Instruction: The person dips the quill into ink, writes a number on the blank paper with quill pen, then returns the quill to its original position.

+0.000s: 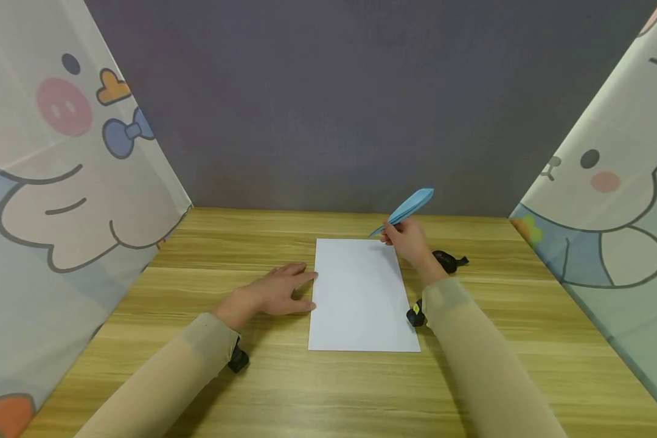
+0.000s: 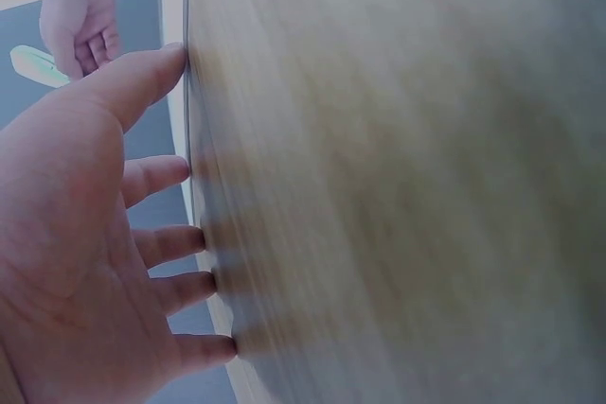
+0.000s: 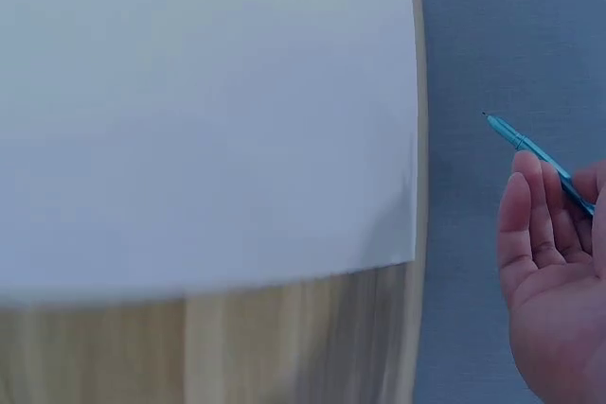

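- Right hand pinched slim blue feather-shaped pen near far right corner of white rectangular paper sheet.
- Left hand lay relaxed, fingers spread, at sheet's left edge.

No text or number can be read. The yellow mark on the black wrist device is too small to decipher.

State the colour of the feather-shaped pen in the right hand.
The feather-shaped pen is light blue; the head view shows it best.
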Demonstrator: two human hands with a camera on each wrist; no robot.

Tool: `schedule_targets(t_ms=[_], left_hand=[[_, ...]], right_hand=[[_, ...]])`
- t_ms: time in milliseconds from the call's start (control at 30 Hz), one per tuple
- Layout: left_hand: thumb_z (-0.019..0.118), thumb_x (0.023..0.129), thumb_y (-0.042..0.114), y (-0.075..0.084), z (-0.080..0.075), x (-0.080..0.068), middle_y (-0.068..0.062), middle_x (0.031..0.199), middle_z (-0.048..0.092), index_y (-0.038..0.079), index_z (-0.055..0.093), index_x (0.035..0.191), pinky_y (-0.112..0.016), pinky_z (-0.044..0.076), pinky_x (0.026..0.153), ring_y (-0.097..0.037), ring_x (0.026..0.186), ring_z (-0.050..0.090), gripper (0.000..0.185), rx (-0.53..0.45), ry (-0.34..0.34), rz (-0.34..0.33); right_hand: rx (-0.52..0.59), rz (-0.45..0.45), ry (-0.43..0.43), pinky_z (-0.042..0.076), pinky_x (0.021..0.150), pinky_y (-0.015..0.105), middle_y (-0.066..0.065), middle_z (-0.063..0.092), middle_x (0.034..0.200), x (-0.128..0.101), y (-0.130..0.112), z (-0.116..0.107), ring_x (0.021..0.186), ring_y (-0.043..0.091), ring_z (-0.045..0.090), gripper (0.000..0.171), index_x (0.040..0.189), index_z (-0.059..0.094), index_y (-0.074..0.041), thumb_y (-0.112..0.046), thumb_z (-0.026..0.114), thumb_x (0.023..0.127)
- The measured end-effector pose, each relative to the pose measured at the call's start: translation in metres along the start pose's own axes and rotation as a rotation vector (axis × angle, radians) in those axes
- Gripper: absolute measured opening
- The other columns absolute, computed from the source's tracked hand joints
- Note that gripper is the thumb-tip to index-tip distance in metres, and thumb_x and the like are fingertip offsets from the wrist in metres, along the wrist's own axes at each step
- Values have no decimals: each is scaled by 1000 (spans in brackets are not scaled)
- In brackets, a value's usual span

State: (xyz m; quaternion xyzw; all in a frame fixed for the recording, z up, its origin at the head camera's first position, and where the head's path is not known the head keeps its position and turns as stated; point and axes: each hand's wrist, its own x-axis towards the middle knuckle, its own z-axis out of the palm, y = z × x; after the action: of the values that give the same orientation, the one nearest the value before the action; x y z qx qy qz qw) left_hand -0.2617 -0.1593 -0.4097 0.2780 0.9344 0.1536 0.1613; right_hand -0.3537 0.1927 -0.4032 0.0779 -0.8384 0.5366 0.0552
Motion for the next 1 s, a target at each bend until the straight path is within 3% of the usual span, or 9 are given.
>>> schedule_targets(t_ms=[200, 533, 800, 1000], left_hand=[[65, 108, 56, -1, 0, 1, -20, 182, 22, 21, 37, 173, -71, 16, 135, -48, 169, 18, 79, -3, 6, -3], [65, 107, 57, 1, -1, -1, -20, 183, 22, 22, 37, 173, -72, 16, 135, -49, 169, 18, 80, -9, 8, -5], [65, 107, 58, -1, 1, 1, -19, 182, 22, 22, 37, 173, -71, 16, 135, -49, 169, 18, 80, -7, 10, -3], [64, 107, 58, -2, 2, 1, -19, 183, 22, 23, 37, 174, -71, 16, 135, -48, 169, 18, 80, 2, 9, -6]], right_hand=[[22, 20, -1, 67, 94, 47, 26, 74, 111, 2, 4, 8, 102, 38, 76, 34, 125, 66, 10, -21, 55, 117], [-26, 52, -11, 66, 95, 45, 27, 73, 116, -2, 6, 16, 106, 40, 76, 37, 135, 63, 9, -23, 52, 118], [-64, 77, 5, 66, 91, 39, 26, 74, 117, 0, 8, 17, 101, 33, 76, 36, 131, 64, 8, -23, 53, 117], [-62, 82, 0, 66, 94, 42, 28, 73, 119, 1, 10, 16, 106, 39, 76, 37, 132, 62, 10, -22, 52, 118]])
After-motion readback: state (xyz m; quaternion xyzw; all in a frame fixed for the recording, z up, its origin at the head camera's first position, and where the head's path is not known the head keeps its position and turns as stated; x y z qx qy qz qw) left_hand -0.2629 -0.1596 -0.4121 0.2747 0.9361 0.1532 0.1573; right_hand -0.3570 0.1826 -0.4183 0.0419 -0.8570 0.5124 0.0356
